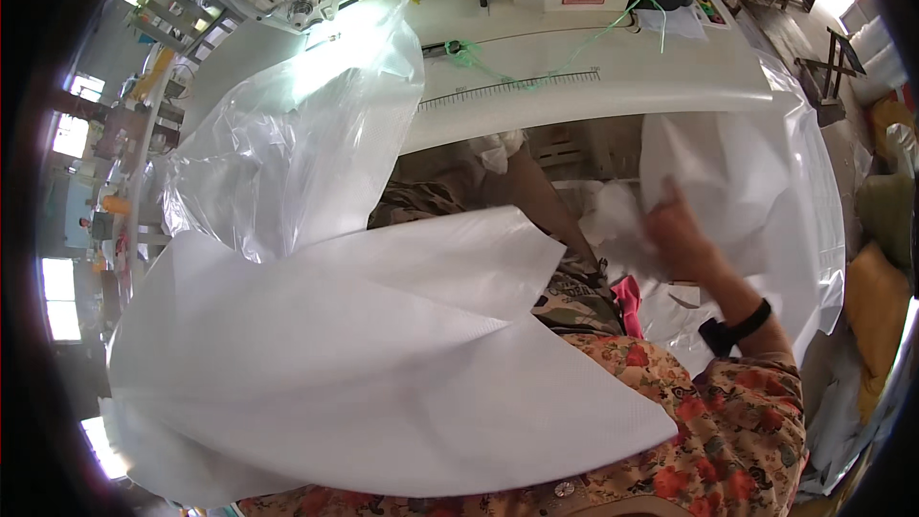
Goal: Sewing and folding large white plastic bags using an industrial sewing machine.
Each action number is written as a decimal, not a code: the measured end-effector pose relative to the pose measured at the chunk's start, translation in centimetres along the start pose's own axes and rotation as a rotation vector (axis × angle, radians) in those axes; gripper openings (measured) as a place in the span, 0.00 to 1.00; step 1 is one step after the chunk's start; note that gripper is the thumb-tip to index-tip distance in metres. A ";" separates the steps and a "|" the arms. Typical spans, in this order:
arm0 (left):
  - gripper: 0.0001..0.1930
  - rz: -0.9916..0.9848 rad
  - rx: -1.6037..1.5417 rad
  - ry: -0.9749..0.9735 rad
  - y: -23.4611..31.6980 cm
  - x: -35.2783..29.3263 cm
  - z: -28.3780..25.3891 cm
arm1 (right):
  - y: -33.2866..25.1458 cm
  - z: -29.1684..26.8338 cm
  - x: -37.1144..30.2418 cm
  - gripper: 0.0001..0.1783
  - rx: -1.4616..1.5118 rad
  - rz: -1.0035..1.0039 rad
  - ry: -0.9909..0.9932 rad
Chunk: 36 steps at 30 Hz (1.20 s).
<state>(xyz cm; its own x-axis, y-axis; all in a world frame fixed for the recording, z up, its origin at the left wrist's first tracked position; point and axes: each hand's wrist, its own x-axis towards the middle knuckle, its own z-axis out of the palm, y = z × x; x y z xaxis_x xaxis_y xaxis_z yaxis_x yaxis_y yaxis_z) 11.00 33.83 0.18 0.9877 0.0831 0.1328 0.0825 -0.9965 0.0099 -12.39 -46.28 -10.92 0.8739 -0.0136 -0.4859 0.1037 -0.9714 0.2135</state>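
Note:
My right hand (670, 230) is over white plastic material (718, 168) on the right of my lap, below the table edge. Motion smears its fingers; one seems stretched upward, and whether it grips the material I cannot make out. My left hand does not show. A large white woven-plastic sheet (383, 364) spreads across my lap and chest from the left, its pointed corner towards the middle. Behind it, a clear, crinkled plastic film (287, 153) lies on the sewing table (670, 86), its far end under the lit head of the sewing machine (306, 10).
Green thread (574, 67) trails over the table beside a printed ruler scale. A pinkish-red cloth (627, 304) lies by my leg. At the right, yellow-brown sacks (876, 316) and a wooden stand (831, 67) are on the floor. A long workbench (144, 144) runs along the left.

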 end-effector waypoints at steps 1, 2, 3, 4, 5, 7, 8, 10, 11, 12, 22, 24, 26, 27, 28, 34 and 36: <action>0.25 -0.013 0.007 -0.004 -0.8 0.1 -0.1 | 2.2 0.5 0.0 0.23 -0.071 0.126 0.113; 0.25 -0.022 0.015 -0.009 -1.6 0.1 -0.1 | 4.2 0.6 -0.5 0.24 -0.116 0.300 0.107; 0.25 -0.033 0.029 -0.017 -2.4 0.2 -0.2 | 5.8 0.4 -0.7 0.27 -0.113 0.358 0.198; 0.25 -0.047 0.038 -0.022 -3.1 0.3 -0.3 | 6.8 -0.2 -1.1 0.29 -0.112 0.444 0.243; 0.25 -0.065 0.048 -0.024 -4.0 0.2 -0.5 | 6.6 -1.0 -1.4 0.29 -0.100 0.438 0.229; 0.25 -0.103 0.064 -0.024 -5.8 0.1 -1.0 | 4.5 -3.5 -0.8 0.28 -0.163 0.333 0.587; 0.25 -0.124 0.075 -0.022 -6.8 0.1 -1.2 | 2.3 -4.5 -0.5 0.38 -0.018 0.151 0.662; 0.25 -0.166 0.100 -0.026 -9.0 0.0 -1.7 | -3.0 -6.0 0.5 0.41 0.364 -0.208 0.659; 0.25 -0.191 0.115 -0.024 -10.4 -0.1 -2.0 | -5.7 -6.5 1.7 0.39 0.264 -0.302 0.764; 0.25 -0.218 0.129 -0.029 -11.8 -0.1 -2.1 | -8.1 -6.9 2.7 0.37 0.396 -0.272 0.737; 0.21 -0.396 0.634 0.003 -9.0 2.0 -15.5 | -5.6 -17.7 1.7 0.22 0.758 -0.236 1.274; 0.24 -0.048 0.321 0.344 0.9 2.3 -18.7 | -5.6 -22.0 0.9 0.23 0.741 -0.271 1.339; 0.28 0.360 -0.334 0.338 12.3 2.4 -20.7 | -6.5 -26.4 1.7 0.22 0.659 -0.388 1.479; 0.30 0.633 -0.695 0.238 17.9 1.8 -20.3 | -7.1 -28.6 2.3 0.20 0.627 -0.461 1.538; 0.39 0.840 -0.692 0.208 23.0 0.9 -19.4 | -7.9 -30.4 2.2 0.20 0.659 -0.498 1.489; 0.29 0.696 -0.381 0.248 35.7 -0.8 -14.8 | -12.1 -38.0 4.5 0.24 0.630 -1.128 1.812; 0.16 0.746 -0.598 0.261 34.1 2.2 -15.1 | -11.0 -37.3 4.8 0.29 0.730 -1.090 1.861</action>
<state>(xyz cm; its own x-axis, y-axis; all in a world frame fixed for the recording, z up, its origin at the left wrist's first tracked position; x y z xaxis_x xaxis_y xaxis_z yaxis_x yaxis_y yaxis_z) 13.93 0.01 15.77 0.6930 -0.4972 0.5221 -0.7004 -0.6362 0.3237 8.39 -26.78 16.03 0.0037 0.1478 0.9890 0.9335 -0.3552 0.0496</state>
